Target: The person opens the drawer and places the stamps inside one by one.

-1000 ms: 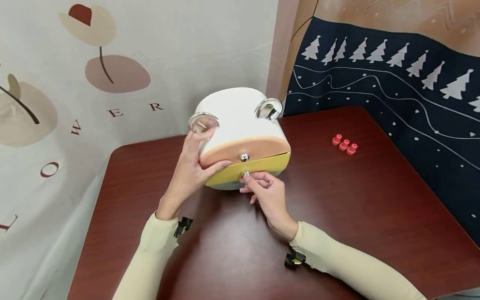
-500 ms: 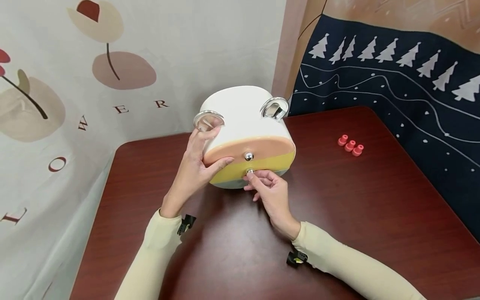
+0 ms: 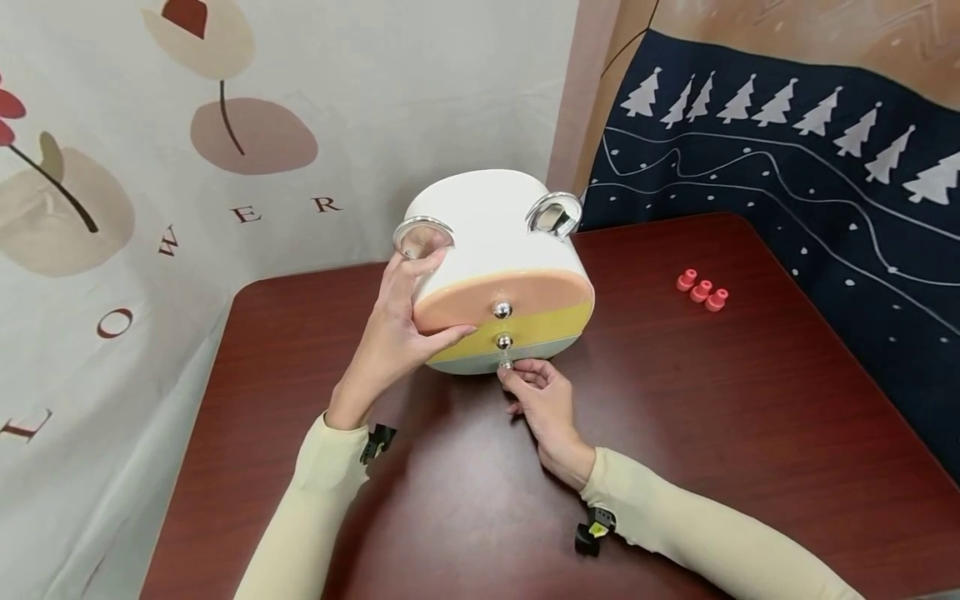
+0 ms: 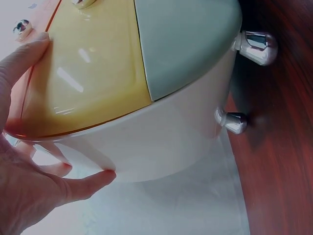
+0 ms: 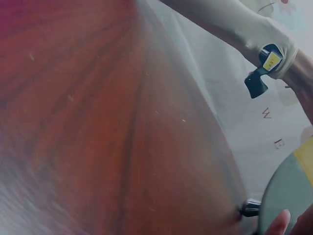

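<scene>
A small white drawer cabinet with silver ear-like rings stands on the table. Its front has an orange drawer, a yellow drawer and a green drawer, each with a silver knob. My left hand grips the cabinet's left side, thumb on the front and fingers along the white wall, also seen in the left wrist view. At the bottom, my right hand pinches the green drawer's knob. Only fingertips of the right hand show in the right wrist view.
Three small red pegs stand in a row on the dark red table, right of the cabinet. Silver feet hold the cabinet up. A white printed cloth hangs behind, and a navy tree-patterned cloth at the right.
The yellow drawer, with a slight gap along its top earlier, now sits flush. My right hand has moved from its knob down to the green drawer's knob. The left hand keeps its grip.
</scene>
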Available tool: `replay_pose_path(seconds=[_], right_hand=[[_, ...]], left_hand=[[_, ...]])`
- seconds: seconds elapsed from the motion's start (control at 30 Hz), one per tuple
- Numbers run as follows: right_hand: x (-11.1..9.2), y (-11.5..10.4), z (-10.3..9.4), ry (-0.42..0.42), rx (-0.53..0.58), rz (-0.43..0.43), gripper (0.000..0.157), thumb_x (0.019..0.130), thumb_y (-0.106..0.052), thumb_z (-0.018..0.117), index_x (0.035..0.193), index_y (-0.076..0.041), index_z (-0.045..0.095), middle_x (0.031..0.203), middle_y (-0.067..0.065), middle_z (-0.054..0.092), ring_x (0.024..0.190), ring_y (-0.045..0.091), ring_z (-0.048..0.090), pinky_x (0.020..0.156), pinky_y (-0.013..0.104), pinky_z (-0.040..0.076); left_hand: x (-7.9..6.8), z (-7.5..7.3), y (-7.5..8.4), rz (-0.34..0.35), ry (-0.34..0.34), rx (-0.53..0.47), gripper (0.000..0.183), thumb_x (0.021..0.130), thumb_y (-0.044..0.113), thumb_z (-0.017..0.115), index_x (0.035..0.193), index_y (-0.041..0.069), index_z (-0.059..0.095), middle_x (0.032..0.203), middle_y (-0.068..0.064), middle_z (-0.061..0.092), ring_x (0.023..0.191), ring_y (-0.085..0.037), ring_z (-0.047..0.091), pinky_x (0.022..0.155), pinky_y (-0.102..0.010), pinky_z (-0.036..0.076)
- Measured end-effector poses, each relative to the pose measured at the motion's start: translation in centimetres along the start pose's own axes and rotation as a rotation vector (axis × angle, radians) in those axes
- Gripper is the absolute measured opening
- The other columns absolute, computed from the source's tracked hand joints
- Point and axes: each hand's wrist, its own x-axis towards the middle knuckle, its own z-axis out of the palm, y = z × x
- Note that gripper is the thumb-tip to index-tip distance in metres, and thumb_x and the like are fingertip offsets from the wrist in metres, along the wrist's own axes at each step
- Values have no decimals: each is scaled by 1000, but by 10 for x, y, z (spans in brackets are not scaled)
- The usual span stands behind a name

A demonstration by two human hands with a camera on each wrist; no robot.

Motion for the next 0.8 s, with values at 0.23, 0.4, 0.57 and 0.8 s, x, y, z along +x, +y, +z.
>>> replay_pose_path(seconds=[0.23, 0.4, 0.57, 0.8], right_hand=[[-2, 7, 9, 17, 112, 21, 29, 95, -3, 83, 112, 2, 60, 91, 13, 76, 72, 15, 75, 49, 24, 54], [-2, 10, 13, 51, 89, -57, 25, 93, 0, 84, 100, 1, 60, 81, 9, 73, 64, 17, 72, 43, 24, 50], [-5, 15, 15, 50, 87, -73, 26, 93, 3, 82, 106, 0, 60, 89, 11, 73, 67, 19, 74, 44, 26, 53], [-4, 17, 17, 67, 109, -76, 29, 93, 0, 85, 107, 0, 60, 88, 11, 75, 70, 20, 77, 46, 29, 56]], left_hand=[[1, -2, 1, 11, 5, 8, 95, 73, 9, 104, 151, 6, 51, 155, -17, 55, 145, -35, 41, 116, -51, 36], [0, -1, 1, 3, -7, 15, 94, 75, 12, 104, 152, 7, 51, 157, -15, 54, 146, -35, 40, 115, -53, 37], [-1, -1, -1, -9, -4, 16, 93, 75, 11, 103, 152, 7, 52, 157, -15, 54, 147, -34, 39, 114, -54, 39], [-1, 0, 0, 14, 1, 29, 95, 75, 12, 104, 153, 6, 50, 156, -17, 54, 151, -33, 37, 116, -52, 37]])
